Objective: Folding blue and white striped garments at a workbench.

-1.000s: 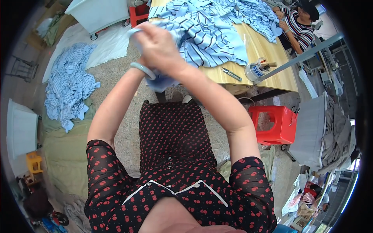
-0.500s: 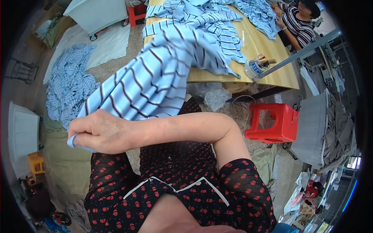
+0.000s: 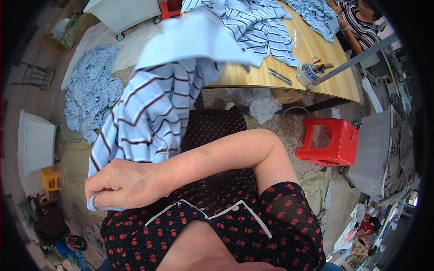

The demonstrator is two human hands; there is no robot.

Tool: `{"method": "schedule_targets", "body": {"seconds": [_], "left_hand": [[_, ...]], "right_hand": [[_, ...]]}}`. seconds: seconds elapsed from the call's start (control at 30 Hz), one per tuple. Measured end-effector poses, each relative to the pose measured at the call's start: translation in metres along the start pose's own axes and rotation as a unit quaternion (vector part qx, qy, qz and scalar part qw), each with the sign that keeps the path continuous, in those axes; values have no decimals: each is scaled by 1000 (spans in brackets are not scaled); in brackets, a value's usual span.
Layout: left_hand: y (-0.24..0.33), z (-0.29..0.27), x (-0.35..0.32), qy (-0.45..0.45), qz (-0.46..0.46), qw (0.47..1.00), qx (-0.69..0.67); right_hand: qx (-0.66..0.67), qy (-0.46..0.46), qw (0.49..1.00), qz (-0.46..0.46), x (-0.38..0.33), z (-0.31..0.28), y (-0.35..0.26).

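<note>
My right hand is closed on the bunched edge of a light-blue knit garment with dark and white stripes. My right forearm crosses in front of my body toward the left. From that fist the garment rises to the table, where its upper part spreads in a blurred, plain blue fold. More striped garments lie in a heap on the table behind it. My left hand does not show.
A cutter-like tool and a jar of tools sit near the table edge, beside a metal pole. A red stool stands at right, a grey bin beyond. Striped garments cover floor at left. A co-worker sits far right.
My right hand has drawn toward me and down with the garment. The garment's far part has swung left and lifted, uncovering the cutter-like tool. The view has shifted slightly.
</note>
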State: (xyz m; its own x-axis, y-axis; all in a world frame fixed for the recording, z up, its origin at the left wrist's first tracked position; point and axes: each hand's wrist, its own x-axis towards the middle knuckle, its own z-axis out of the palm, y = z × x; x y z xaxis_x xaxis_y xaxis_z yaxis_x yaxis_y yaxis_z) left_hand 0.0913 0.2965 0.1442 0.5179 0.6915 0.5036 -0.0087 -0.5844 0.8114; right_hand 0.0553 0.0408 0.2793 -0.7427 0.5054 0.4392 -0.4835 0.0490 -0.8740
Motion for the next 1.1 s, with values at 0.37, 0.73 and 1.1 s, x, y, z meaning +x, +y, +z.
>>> {"method": "schedule_targets", "body": {"seconds": [0.37, 0.73, 1.1], "left_hand": [[88, 2, -40, -49, -75, 996, 1], [132, -56, -95, -92, -46, 992, -78], [161, -17, -142, -112, 119, 929, 331]], "right_hand": [[-1, -15, 999, 30, -11, 9, 12], [-476, 131, 866, -82, -50, -41, 21], [-575, 284, 736, 217, -127, -85, 23]]}}
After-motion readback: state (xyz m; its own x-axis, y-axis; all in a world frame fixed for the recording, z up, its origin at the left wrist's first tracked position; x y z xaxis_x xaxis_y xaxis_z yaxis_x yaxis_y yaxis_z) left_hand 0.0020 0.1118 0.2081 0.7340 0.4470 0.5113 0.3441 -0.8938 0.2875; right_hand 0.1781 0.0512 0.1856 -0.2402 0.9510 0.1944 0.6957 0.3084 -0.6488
